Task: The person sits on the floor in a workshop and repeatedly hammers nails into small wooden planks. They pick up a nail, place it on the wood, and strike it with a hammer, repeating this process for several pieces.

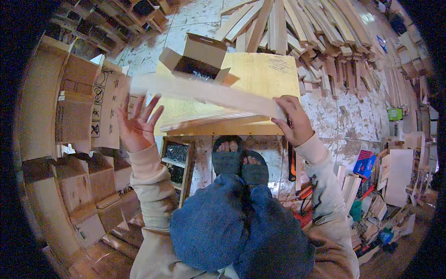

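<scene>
A flat, pale wooden board (218, 95) slants over the low yellow table (274, 69), its left end smeared by motion. My right hand (295, 122) pinches the board's right end between thumb and fingers. Palm up and fingers spread, my left hand (139, 124) is by the board's blurred left end and holds nothing; whether a fingertip touches the board I cannot tell. Below the board, along the table's near edge, lies a stack of thin wooden strips (209, 122). Behind it stands an open cardboard box (204, 49) with small shiny metal pieces inside.
A compartmented wooden tray (185, 186) of dark small fasteners stands below the table's left side. An orange-and-black tool handle (291, 163) shows near my right forearm. Long timber strips (297, 25) pile up at the back. Cardboard boxes (76, 107) line the left; wood offcuts (378, 207) lie right.
</scene>
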Available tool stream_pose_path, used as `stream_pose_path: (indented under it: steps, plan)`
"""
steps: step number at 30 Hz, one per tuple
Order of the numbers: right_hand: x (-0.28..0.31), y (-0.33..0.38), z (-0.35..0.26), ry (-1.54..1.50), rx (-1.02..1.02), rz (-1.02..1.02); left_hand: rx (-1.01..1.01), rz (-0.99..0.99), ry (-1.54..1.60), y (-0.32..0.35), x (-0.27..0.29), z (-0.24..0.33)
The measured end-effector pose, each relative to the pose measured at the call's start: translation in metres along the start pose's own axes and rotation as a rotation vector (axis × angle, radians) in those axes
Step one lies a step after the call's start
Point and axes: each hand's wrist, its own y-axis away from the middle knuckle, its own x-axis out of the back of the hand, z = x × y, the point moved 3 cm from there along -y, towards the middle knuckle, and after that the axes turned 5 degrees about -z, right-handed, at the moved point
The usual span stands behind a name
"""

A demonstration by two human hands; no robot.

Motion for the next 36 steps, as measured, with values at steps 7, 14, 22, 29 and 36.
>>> stream_pose_path:
  steps: [7,14,22,29,36]
  plan:
    - [-0.046,-0.003,0.025,0.081,0.047,-0.019,-0.021,0.352,-0.669,0.006,0.080,-0.072]
    - [-0.072,0.006,0.041,0.179,-0.061,0.252,-0.037,0.296,-1.061,0.018,0.108,-0.102]
    - [-0.093,0.019,0.023,0.157,-0.143,0.469,-0.209,0.250,-1.297,0.052,0.085,-0.087]
    - [-0.091,0.007,0.034,0.065,-0.165,0.509,-0.182,0.266,-1.242,0.069,0.096,-0.091]
    - [-0.089,0.007,0.038,0.011,-0.168,0.516,-0.287,0.216,-1.064,0.070,0.111,-0.105]
